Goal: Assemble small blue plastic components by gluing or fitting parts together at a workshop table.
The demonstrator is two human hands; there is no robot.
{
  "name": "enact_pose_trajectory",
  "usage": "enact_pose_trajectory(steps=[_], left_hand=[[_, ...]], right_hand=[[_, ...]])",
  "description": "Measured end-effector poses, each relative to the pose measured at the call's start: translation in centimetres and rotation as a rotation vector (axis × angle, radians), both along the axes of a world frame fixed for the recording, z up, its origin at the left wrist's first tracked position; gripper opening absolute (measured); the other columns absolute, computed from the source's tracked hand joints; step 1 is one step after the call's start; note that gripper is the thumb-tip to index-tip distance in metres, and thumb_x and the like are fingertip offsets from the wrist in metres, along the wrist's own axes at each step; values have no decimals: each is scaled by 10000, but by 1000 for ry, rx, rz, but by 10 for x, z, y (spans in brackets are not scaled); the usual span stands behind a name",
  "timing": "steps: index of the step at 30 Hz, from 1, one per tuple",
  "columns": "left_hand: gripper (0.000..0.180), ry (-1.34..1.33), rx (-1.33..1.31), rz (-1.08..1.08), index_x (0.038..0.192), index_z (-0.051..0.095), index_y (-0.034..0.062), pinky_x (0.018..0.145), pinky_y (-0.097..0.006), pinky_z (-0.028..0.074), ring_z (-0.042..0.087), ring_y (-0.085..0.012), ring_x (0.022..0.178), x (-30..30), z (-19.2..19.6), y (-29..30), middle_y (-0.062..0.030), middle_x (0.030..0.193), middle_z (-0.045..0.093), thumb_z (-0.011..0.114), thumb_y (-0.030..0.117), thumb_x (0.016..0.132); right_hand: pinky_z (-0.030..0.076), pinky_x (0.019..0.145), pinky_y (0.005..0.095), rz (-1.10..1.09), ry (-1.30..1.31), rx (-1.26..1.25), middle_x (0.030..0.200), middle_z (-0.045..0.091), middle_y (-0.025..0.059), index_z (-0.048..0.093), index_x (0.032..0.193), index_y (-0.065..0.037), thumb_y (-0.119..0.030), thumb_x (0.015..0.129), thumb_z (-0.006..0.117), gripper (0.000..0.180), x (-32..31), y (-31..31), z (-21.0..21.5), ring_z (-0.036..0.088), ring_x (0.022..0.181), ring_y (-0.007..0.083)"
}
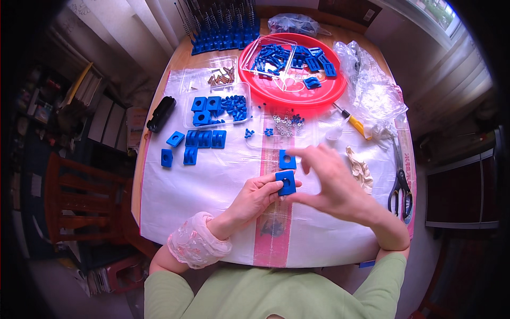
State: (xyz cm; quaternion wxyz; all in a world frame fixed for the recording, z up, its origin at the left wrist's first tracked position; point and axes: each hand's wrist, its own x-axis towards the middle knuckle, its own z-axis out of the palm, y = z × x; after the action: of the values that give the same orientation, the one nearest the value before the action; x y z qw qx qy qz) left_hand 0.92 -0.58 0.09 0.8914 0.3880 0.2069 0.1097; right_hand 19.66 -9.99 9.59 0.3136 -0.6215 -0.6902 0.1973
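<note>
My left hand grips a blue square plastic block with a round hole in its face. The thumb lies on its front and the fingers are behind it. My right hand is just to the right, thumb and fingers spread in a wide curve with nothing seen between them. Its thumb tip comes close to the held block's lower right; contact there is unclear. A second holed blue block lies just beyond the held one, near my right index finger. Several similar blue blocks sit left on the white table cover.
A clear tub holds blue parts; brass-coloured screws lie behind. White nuts are spread mid-table. A red basin carries blue pieces. Rightward are a yellow-handled screwdriver, a crumpled cream glove, black scissors and plastic bags.
</note>
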Motion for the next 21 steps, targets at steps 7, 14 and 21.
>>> enact_pose_trajectory(steps=[7, 14, 21], left_hand=[[406, 53, 9, -24, 1399, 481, -28, 1008, -276, 461, 581, -137, 1186, -1, 2, 3, -122, 1321, 602, 467, 151, 1035], [409, 52, 15, -30, 1403, 473, -35, 1012, -272, 459, 575, -146, 1207, 0, 1, 3, -130, 1322, 599, 461, 150, 1038], [414, 44, 48, -29, 1408, 465, -35, 1051, -302, 449, 572, -172, 1219, 0, -1, 1, -150, 1314, 599, 461, 150, 1038]], right_hand=[[323, 488, 251, -355, 267, 434, 602, 459, 24, 484, 766, 3, -13, 937, 616, 217, 17, -8, 25, 404, 493, 79], [205, 457, 289, -214, -97, 750, 528, 332, 28, 394, 632, -32, 94, 865, 654, 370, 37, -23, 44, 273, 475, 74], [370, 555, 222, -316, 218, 447, 705, 505, 9, 491, 785, -24, 47, 863, 650, 191, 33, -11, 34, 481, 609, 70]])
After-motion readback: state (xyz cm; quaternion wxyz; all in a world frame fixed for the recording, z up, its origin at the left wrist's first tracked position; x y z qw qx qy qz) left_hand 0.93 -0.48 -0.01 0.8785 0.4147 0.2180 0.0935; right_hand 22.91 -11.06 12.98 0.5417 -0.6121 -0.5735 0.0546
